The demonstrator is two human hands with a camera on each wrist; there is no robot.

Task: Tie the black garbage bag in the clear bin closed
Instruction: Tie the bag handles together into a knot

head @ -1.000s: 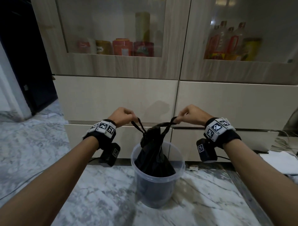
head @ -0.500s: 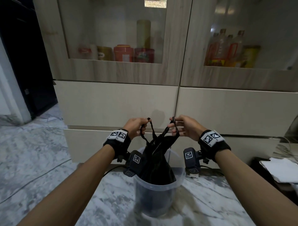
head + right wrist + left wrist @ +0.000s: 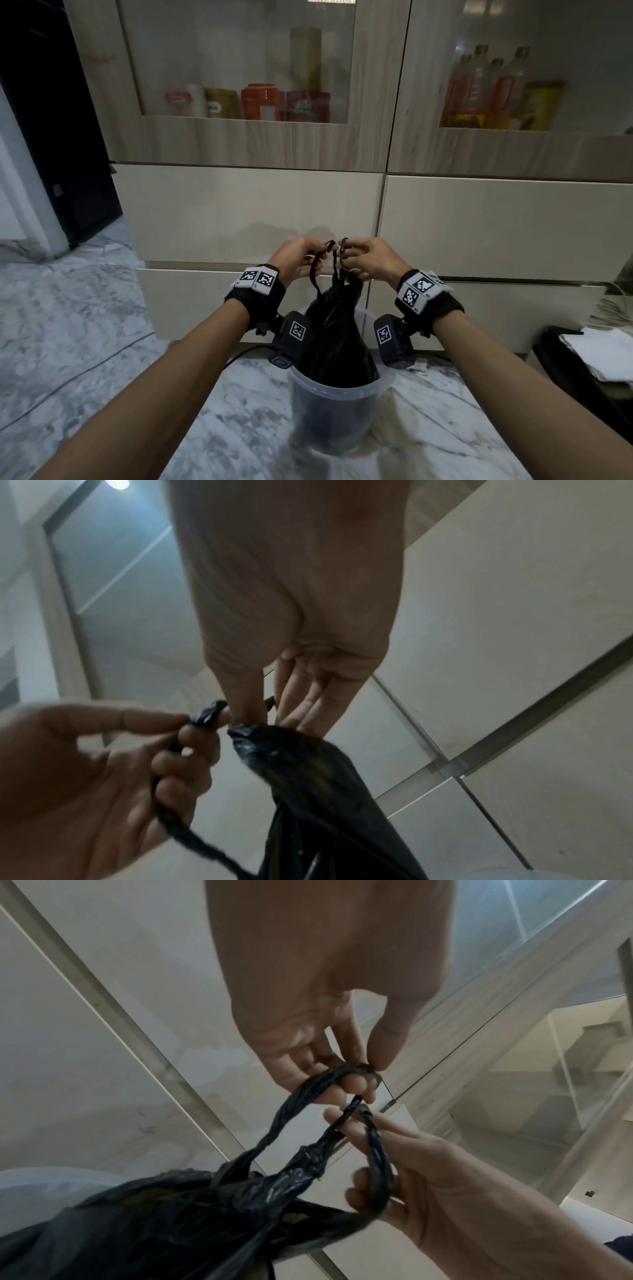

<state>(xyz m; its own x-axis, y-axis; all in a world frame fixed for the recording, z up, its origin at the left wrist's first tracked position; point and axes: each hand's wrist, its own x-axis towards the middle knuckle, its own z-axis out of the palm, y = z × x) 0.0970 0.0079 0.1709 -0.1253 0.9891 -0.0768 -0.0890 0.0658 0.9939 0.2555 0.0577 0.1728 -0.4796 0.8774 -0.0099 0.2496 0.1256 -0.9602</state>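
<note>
Above the clear bin (image 3: 337, 404), left hand (image 3: 297, 258) and right hand (image 3: 371, 260) each pinch a twisted handle of the black garbage bag (image 3: 337, 342); labels unreadable

Black garbage bag (image 3: 337, 339) sits upright in clear bin (image 3: 334, 416) on marble floor, top bunched, sticking out above rim. Two thin twisted handle loops (image 3: 377, 1153) raised above it, tops close together, not knotted. Bin round, translucent, standing upright.

above the clear bin (image 3: 337, 416) on the marble floor (image 3: 78, 342), left hand (image 3: 297, 257) and right hand (image 3: 370, 260) each pinch a handle of the black garbage bag (image 3: 337, 346), knuckles nearly touching.
</note>
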